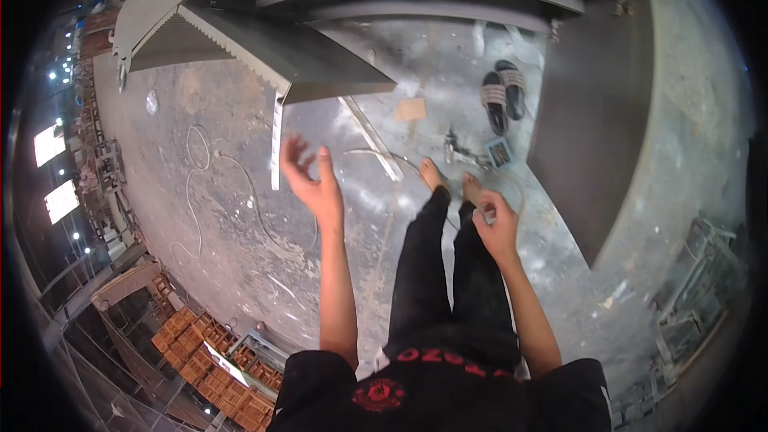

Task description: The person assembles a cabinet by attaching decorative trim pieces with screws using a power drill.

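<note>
In the head view the person stands barefoot on a stained concrete floor [208, 112], looking down along black trousers. The left hand [316, 180] is raised at centre left, palm open and fingers [294, 152] spread, holding nothing. It hangs just beside the near corner of a grey sheet-metal panel [320, 64], not touching it as far as the view shows. The panel reaches in from the far left, above the floor, with a toothed edge [228, 44] along its left side and a pale folded lip [277, 140] hanging down at the corner nearest the hand.

The right hand [496, 224] sits lower, over the right thigh, with its fingers curled in. I cannot tell whether they close on something small.

The panel is probably stiff but thin, awkward for its length, and sharp at the teeth and cut corners. The folded lip or the flat underside near the corner looks the safest place to take hold.

A thin cable [240, 192] loops over the floor on the left, a pair of sandals [504, 92] lies far right, and orange crates [200, 352] sit at near left.
</note>
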Available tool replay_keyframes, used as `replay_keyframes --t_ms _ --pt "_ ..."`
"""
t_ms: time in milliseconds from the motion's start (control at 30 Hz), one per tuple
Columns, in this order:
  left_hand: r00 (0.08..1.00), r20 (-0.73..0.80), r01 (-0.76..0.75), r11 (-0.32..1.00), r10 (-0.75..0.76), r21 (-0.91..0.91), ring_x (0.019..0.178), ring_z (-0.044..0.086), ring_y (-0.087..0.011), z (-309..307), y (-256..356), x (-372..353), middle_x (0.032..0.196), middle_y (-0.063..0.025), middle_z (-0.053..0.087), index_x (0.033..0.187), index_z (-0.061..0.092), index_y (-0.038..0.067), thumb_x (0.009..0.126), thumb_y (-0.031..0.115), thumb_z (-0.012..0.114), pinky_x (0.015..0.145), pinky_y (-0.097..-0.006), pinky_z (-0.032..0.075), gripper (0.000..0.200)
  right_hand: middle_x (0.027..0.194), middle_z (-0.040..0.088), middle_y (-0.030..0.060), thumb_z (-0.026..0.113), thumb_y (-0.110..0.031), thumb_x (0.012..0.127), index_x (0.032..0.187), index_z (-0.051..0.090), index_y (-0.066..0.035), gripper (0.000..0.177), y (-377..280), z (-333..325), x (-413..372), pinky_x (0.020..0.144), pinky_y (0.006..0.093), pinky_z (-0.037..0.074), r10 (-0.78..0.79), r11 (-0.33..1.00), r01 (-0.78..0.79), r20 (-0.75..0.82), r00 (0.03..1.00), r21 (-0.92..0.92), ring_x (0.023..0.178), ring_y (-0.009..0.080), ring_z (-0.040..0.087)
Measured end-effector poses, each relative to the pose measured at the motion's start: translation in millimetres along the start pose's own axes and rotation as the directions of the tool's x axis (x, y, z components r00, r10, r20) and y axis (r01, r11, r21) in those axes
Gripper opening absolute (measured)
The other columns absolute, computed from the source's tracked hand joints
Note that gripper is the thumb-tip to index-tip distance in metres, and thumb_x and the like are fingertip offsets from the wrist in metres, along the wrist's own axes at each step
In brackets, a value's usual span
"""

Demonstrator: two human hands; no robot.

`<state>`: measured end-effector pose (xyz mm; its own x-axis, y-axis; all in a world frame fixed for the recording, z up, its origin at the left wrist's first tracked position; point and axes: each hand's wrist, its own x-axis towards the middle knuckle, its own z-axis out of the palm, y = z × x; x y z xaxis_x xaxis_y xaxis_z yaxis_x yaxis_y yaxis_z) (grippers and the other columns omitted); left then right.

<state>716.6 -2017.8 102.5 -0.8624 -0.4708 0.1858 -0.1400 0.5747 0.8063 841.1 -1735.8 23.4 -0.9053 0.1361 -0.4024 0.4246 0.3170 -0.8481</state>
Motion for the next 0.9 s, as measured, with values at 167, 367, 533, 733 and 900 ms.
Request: replay_keyframes --t_ms 167,367,533,733,900 --pt "0.893 -0.311 -0.304 0.946 0.325 0.113 0.118 0.049 -0.025 64.4 -36.4 40.7 0.132 -0.0177 0.047 0.138 0.038 -0.001 0.089 0.013 0.066 0.095 -0.037 0.043 0.059 0.116 0.06 0.0239 0.067 -0.025 0.082 0.123 0.053 -0.001 0.05 252.7 108.5 89.1 0.09 0.0513 0.048 0.043 0.821 0.101 0.238 0.97 -0.561 0.106 0.0446 0.058" --pt "0.965 0.054 -0.261 0.964 0.258 0.046 0.092 0.061 -0.02 152.6 -158.0 -42.2 0.099 -0.0121 0.065 0.117 0.056 -0.003 0.089 0.007 0.057 0.079 -0.0326 0.049 0.03 0.125 0.05 0.0221 0.07 -0.026 0.077 0.135 0.046 -0.004 0.066 437.4 194.3 161.4 0.09 0.0514 0.048 -0.01 0.655 0.305 0.396 0.918 -0.691 0.111 0.0424 0.053" --pt "0.799 0.485 0.37 0.926 -0.357 0.072 0.07 0.068 -0.0229 325.4 -362.2 -88.8 0.076 -0.0123 0.069 0.093 0.069 0.0 0.084 0.011 0.061 0.067 -0.0359 0.052 0.016 0.126 0.047 0.0169 0.073 -0.021 0.071 0.138 0.043 -0.009 0.075 482.9 218.4 194.1 0.095 0.0535 0.041 -0.12 0.606 0.432 0.46 0.88 -0.668 0.113 0.0379 0.05" --pt "0.914 -0.026 0.403 0.903 -0.404 0.15 0.066 0.064 -0.0239 401.7 -493.9 -163.5 0.083 -0.0147 0.067 0.096 0.064 -0.003 0.084 0.01 0.059 0.066 -0.0366 0.052 0.018 0.128 0.045 0.0147 0.076 -0.018 0.067 0.137 0.045 -0.012 0.077 504.3 230.3 204.9 0.097 0.0522 0.035 -0.267 0.548 0.441 0.351 0.898 -0.711 0.113 0.0355 0.05" --pt "0.723 -0.138 0.576 0.701 -0.677 -0.42 0.061 0.059 -0.0144 407.8 -562.3 -160.4 0.076 -0.0086 0.061 0.098 0.056 -0.002 0.09 0.012 0.057 0.05 -0.0254 0.042 0.017 0.123 0.046 0.0134 0.077 -0.018 0.067 0.133 0.046 -0.012 0.073 524.6 259.3 213.6 0.092 0.0506 0.039 -0.32 0.407 0.473 0.363 0.875 -0.781 0.11 0.0336 0.053"
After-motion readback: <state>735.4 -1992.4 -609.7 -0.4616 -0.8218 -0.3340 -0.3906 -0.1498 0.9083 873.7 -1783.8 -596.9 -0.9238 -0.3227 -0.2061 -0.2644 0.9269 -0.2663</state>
